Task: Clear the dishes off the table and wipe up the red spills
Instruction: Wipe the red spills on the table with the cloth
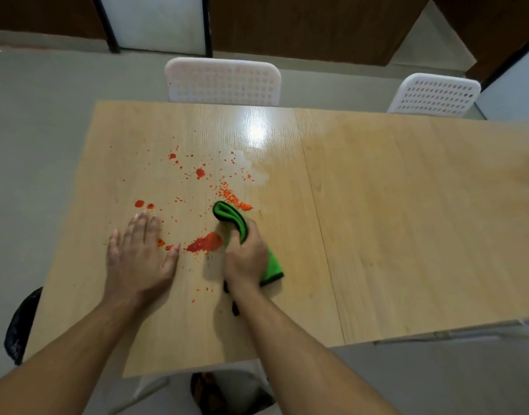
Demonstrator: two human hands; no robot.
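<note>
Both forearms reach in from the near edge of the wooden table (377, 235). Lying flat, fingers straight and together, the left hand (140, 259) presses the tabletop just left of the largest red spill (205, 242). Curled fingers of the right hand (246, 259) bunch a green cloth (231, 215) just right of that blotch, its front fold touching a trail of orange-red crumbs (231, 197). Smaller red spots scatter toward the far edge. Bare wood stretches right. Two white chairs (222, 82) stand beyond.
</note>
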